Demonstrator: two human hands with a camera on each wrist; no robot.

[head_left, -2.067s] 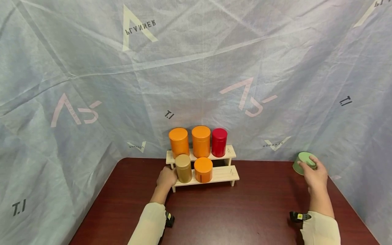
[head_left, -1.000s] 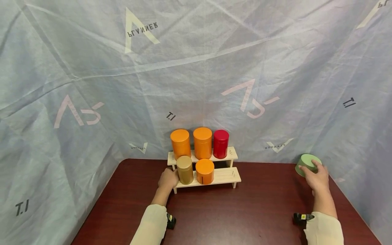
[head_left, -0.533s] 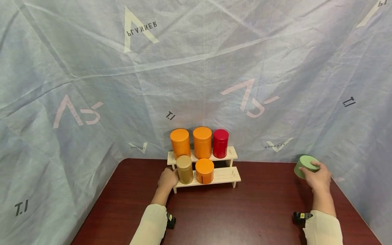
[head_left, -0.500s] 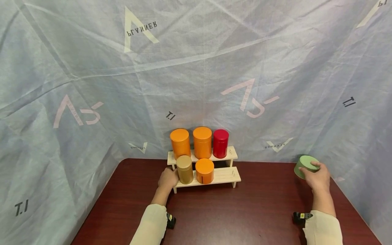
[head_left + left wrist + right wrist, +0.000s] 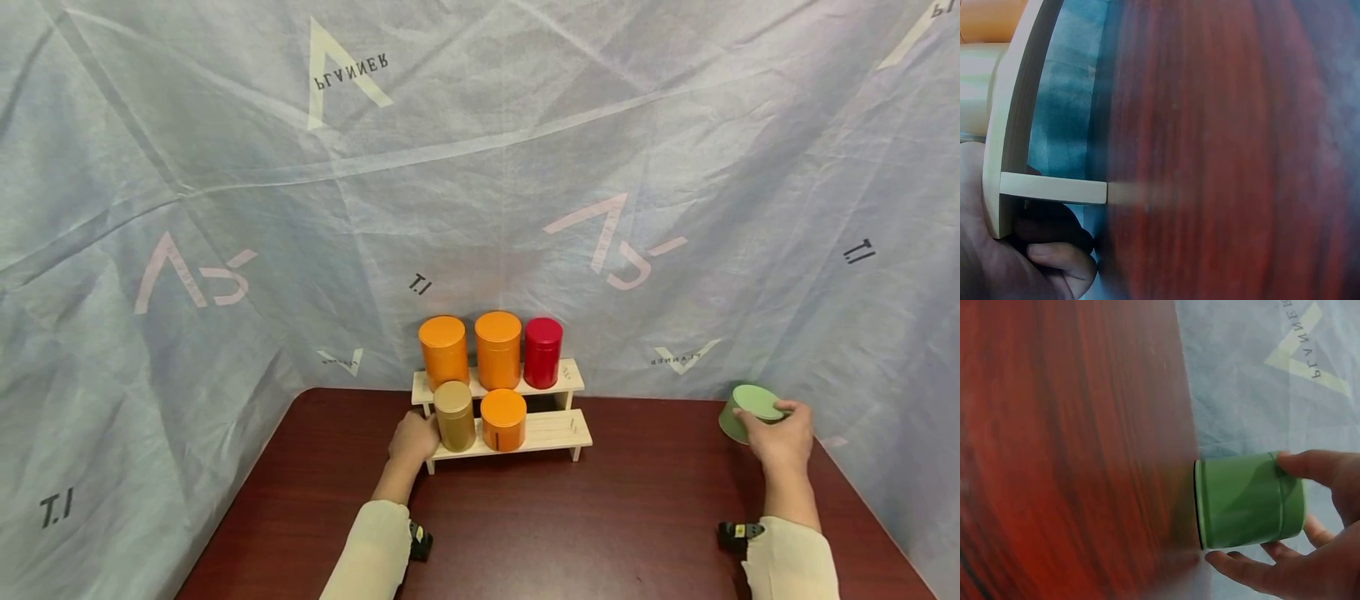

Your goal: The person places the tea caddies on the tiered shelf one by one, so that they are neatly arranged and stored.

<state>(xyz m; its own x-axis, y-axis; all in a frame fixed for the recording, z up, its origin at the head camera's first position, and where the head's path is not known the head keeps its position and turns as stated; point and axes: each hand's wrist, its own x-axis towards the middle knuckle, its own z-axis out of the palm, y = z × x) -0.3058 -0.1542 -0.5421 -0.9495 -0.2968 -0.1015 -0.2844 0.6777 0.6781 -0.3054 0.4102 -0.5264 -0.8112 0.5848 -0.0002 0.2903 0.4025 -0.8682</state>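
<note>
My left hand (image 5: 411,435) grips the left end of a two-step pale wooden stand (image 5: 551,427). In the left wrist view its fingers (image 5: 1063,257) curl under the board beside a stand leg (image 5: 1054,187). Just right of that hand, a gold tin (image 5: 454,421) stands on the lower step, followed by a short orange tin (image 5: 504,423). At the table's far right corner, my right hand (image 5: 783,437) holds a short green tin (image 5: 738,412). The right wrist view shows the thumb and fingers on opposite sides of the green tin (image 5: 1241,500), its base close over the table.
Two tall orange tins (image 5: 442,354) and a red tin (image 5: 542,354) line the upper step. Bare board (image 5: 558,429) shows at the lower step's right end. The dark red table (image 5: 525,525) ends at a grey cloth backdrop (image 5: 450,208) behind and on both sides.
My right hand's fingers have shifted from over the green tin's lid to its side, and the tin has come slightly nearer. My left hand stays at the stand's end; the tins there are unmoved.
</note>
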